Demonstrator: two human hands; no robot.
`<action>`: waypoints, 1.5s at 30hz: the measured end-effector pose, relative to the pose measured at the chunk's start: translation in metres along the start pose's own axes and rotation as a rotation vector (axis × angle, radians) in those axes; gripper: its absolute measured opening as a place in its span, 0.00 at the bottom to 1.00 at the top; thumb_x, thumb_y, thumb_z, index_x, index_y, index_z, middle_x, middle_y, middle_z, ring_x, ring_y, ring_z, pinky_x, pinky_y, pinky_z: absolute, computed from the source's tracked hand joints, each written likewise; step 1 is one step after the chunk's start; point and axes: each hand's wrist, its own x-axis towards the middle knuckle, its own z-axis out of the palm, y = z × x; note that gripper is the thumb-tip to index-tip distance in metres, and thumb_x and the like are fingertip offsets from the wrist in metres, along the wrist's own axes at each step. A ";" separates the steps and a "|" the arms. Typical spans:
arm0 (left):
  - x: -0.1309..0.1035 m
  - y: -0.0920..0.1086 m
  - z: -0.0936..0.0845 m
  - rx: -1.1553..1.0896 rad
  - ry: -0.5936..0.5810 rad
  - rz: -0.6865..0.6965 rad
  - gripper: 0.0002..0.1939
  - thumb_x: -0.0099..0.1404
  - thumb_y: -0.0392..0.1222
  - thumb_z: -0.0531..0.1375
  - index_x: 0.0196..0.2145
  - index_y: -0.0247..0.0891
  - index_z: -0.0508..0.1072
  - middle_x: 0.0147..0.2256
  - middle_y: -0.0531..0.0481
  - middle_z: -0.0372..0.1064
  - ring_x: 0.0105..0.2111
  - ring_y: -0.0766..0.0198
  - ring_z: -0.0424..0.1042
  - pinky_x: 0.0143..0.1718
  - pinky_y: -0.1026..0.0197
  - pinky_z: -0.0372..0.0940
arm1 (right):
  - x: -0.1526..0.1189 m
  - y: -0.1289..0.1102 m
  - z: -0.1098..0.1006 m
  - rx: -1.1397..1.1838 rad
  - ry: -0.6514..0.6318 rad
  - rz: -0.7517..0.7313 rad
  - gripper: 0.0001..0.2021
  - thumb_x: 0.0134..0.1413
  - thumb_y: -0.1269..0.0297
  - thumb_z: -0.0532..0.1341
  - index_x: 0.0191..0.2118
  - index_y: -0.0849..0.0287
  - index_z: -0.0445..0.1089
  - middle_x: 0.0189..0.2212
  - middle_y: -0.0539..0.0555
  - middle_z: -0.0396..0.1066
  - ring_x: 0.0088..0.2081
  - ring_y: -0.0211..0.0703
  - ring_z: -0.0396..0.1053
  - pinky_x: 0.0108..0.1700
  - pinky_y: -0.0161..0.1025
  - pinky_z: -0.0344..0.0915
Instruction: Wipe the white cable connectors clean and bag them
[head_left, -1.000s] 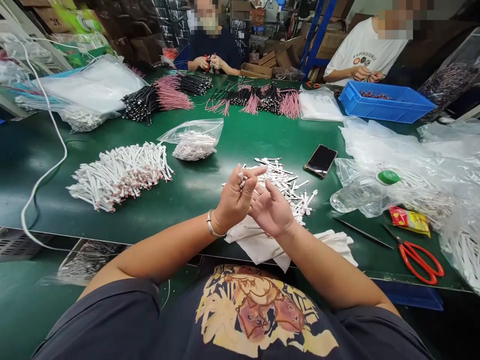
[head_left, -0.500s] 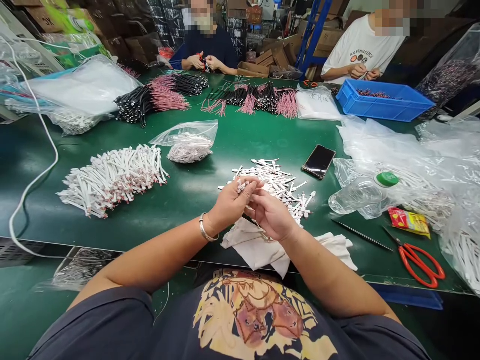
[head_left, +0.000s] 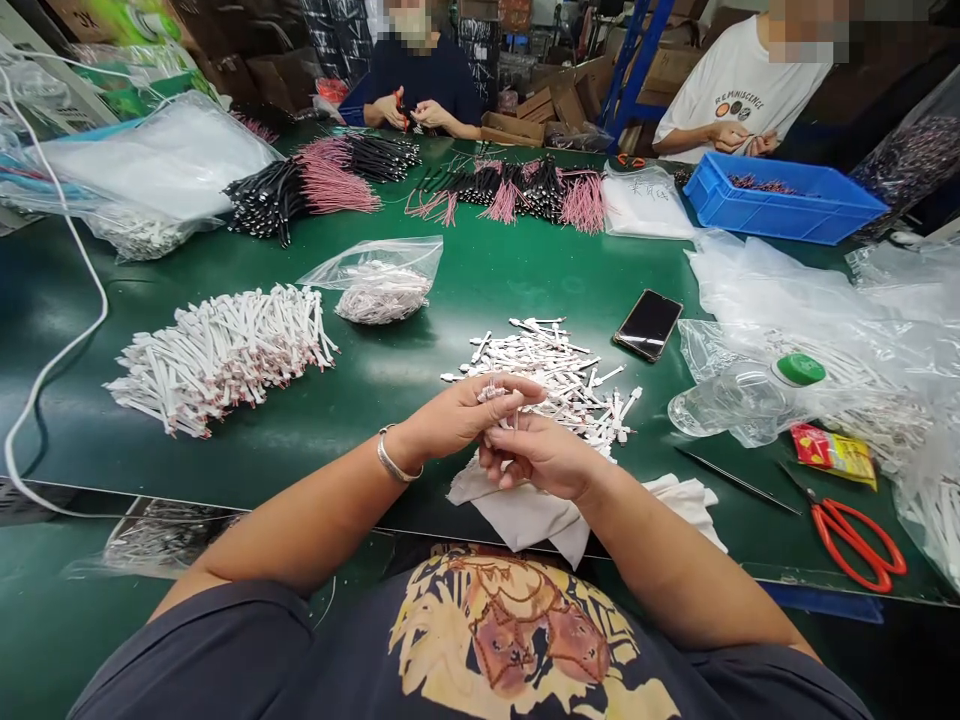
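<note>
My left hand [head_left: 469, 412] is closed around several small white connector cables [head_left: 491, 392], whose ends poke out above the thumb. Just below and to the right, my right hand [head_left: 544, 455] is pinched shut, touching the left fingers; a thin white cable end [head_left: 515, 418] shows between the two hands. Beyond them lies a loose pile of short white connector cables [head_left: 536, 355] on the green table. A white cloth [head_left: 517, 515] is spread under my right hand. At left is a larger, neatly stacked heap of white cables [head_left: 225, 350].
A clear bag of parts [head_left: 384, 292] sits mid-table. On the right are a phone [head_left: 649, 324], a plastic bottle [head_left: 742, 395], tweezers [head_left: 739, 480], red-handled scissors [head_left: 855, 540] and plastic bags. Pink-and-black wire bundles [head_left: 517, 190] and a blue bin [head_left: 787, 205] lie towards two people.
My hands have shifted slightly down, and the left fingers have straightened over the right hand. My right hand has turned, its fingers curling in. The view has moved slightly.
</note>
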 end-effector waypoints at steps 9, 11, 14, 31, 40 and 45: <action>0.001 -0.017 -0.005 -0.537 0.060 -0.076 0.23 0.60 0.49 0.62 0.52 0.40 0.69 0.50 0.41 0.70 0.24 0.71 0.70 0.19 0.70 0.59 | 0.005 -0.005 0.002 0.152 0.062 0.039 0.06 0.53 0.69 0.61 0.34 0.67 0.70 0.27 0.54 0.74 0.23 0.33 0.73 0.22 0.24 0.69; 0.003 -0.018 -0.005 -0.606 0.111 -0.051 0.20 0.60 0.50 0.63 0.47 0.36 0.72 0.45 0.41 0.73 0.34 0.64 0.74 0.29 0.66 0.67 | 0.006 -0.004 0.000 0.184 0.065 0.028 0.05 0.51 0.70 0.62 0.33 0.67 0.70 0.26 0.54 0.74 0.23 0.32 0.72 0.23 0.24 0.69; 0.006 -0.020 -0.004 -0.628 0.188 -0.064 0.15 0.60 0.47 0.63 0.42 0.35 0.75 0.41 0.42 0.75 0.41 0.59 0.73 0.41 0.61 0.67 | 0.008 -0.001 -0.003 0.232 0.037 0.027 0.07 0.49 0.68 0.65 0.33 0.66 0.70 0.26 0.52 0.73 0.23 0.31 0.72 0.24 0.23 0.69; 0.003 -0.007 -0.028 -0.452 0.462 -0.032 0.14 0.62 0.43 0.61 0.43 0.33 0.72 0.39 0.42 0.75 0.41 0.62 0.73 0.43 0.62 0.66 | 0.009 0.000 0.000 0.203 0.259 -0.123 0.13 0.48 0.60 0.68 0.36 0.62 0.69 0.34 0.53 0.75 0.33 0.36 0.76 0.32 0.26 0.73; 0.005 -0.023 0.002 -0.357 0.259 0.028 0.13 0.64 0.47 0.59 0.43 0.37 0.73 0.31 0.50 0.70 0.28 0.71 0.67 0.29 0.70 0.63 | 0.009 -0.004 0.000 0.310 0.204 -0.050 0.15 0.52 0.69 0.64 0.46 0.63 0.67 0.37 0.57 0.76 0.32 0.39 0.77 0.30 0.26 0.74; 0.004 -0.022 0.003 -0.385 0.300 -0.001 0.13 0.62 0.47 0.61 0.41 0.37 0.72 0.30 0.52 0.68 0.26 0.72 0.64 0.27 0.71 0.62 | 0.010 -0.002 -0.004 0.319 0.150 -0.026 0.13 0.50 0.69 0.66 0.43 0.65 0.69 0.35 0.56 0.75 0.31 0.37 0.76 0.29 0.26 0.73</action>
